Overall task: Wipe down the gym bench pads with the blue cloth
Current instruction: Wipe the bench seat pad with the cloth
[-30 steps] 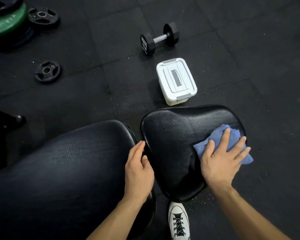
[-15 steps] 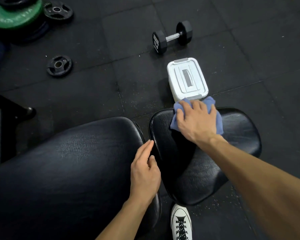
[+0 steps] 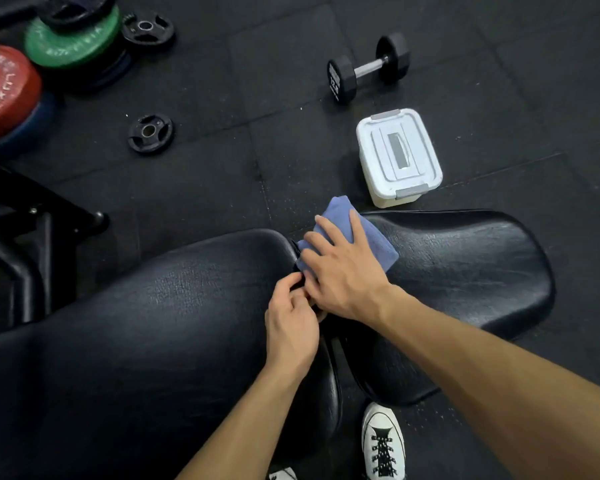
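R hand (image 3: 343,275) presses blue cloth (image 3: 371,247) on seat pad (image 3: 465,271); dumbbell (image 3: 368,69) reads "12.5".

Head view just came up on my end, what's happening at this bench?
A person is wiping the gym bench. The right hand presses the blue cloth flat on the seat pad, at its edge by the gap. The left hand, fingers curled, rests at the end of the long back pad. A white lidded box and dumbbell sit on the floor beyond.

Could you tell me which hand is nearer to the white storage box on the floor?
Right. The right hand presses the blue cloth just below the white storage box; the left hand sits lower.
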The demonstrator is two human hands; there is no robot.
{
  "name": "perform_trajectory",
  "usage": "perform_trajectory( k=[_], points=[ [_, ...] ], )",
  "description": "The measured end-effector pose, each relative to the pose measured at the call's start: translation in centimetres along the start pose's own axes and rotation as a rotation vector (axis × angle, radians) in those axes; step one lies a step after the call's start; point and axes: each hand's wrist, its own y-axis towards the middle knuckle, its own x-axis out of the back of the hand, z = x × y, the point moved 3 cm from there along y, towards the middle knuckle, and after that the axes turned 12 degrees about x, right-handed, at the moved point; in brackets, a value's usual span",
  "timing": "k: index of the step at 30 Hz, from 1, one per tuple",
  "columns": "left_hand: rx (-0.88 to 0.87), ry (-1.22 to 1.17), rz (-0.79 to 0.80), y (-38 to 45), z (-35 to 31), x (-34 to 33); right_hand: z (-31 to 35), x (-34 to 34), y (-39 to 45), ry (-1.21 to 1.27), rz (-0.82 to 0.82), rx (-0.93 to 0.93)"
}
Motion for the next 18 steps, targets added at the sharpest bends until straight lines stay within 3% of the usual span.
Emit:
perform_trajectory(
  k=[5, 12, 15, 18],
  points=[
    [-0.08, 0.183, -0.165, -1.1, -0.3, 0.1, 2.0, 0.1, -5.6, 0.064, -0.038, -0.022],
    [-0.125, 0.181, -0.126, -2.2, 0.8, 0.3, 4.5, -1.6, -15.4, -0.004, 0.011, 0.052],
    [-0.117, 0.095, -0.108, -1.9, 1.1, 0.3, 3.1, -1.8, -18.1, -0.05, 0.014, 0.138],
    [-0.133, 0.079, -0.1, -2.0, 1.4, 0.3, -0.2, -0.7, -18.1, -0.053, -0.001, 0.106]
  ],
)
